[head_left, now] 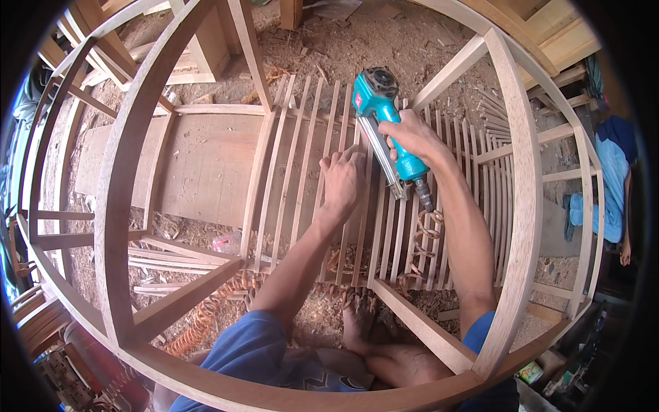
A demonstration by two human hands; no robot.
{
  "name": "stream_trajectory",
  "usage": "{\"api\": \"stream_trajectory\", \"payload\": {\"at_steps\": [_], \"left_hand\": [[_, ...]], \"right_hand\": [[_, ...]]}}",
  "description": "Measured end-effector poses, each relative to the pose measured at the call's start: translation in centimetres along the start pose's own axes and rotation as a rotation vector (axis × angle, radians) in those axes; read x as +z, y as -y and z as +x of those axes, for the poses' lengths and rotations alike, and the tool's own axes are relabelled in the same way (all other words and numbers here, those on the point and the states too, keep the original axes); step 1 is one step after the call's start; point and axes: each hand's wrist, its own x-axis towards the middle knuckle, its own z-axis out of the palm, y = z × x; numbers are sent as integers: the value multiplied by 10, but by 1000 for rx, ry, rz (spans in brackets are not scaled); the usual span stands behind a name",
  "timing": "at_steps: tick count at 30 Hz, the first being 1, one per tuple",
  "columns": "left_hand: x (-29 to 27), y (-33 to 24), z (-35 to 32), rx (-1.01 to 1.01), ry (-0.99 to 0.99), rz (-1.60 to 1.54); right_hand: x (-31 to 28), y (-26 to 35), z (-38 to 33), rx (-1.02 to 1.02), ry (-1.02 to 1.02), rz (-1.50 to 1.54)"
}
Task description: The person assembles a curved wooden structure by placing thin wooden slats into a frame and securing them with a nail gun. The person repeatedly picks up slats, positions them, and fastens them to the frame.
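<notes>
My right hand (413, 137) is wrapped round the handle of a teal air nailer (376, 99), its long silver magazine slanting down beside the grip. A coiled air hose (425, 230) hangs from the fitting at the handle's end. Just left of the tool, my left hand (343, 180) has its fingers curled down over a thin wooden slat (345, 240); its fingertips are partly hidden. Many narrow slats lie side by side across a wooden frame (257, 189), with wider gaps left of my hands and closer spacing at right.
Curved wooden members (117, 178) arch up around my arms on both sides. A plywood panel (206, 161) lies at left. Orange coiled hose (206, 319) and loose strips (171, 261) rest on the shaving-covered floor. Another person in blue (611, 172) is at far right.
</notes>
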Motion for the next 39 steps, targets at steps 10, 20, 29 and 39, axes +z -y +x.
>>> {"api": "stream_trajectory", "payload": {"at_steps": [10, 20, 29, 39], "left_hand": [[-1, 5, 15, -55, 55, -43], [27, 17, 175, -167, 389, 167], [-26, -10, 182, -152, 418, -228], [-109, -41, 192, -41, -9, -467]], "right_hand": [[-15, 1, -82, 10, -85, -30], [7, -71, -223, 85, -247, 215], [6, -113, -237, 44, -289, 123], [6, -107, -222, 97, -158, 161]]}}
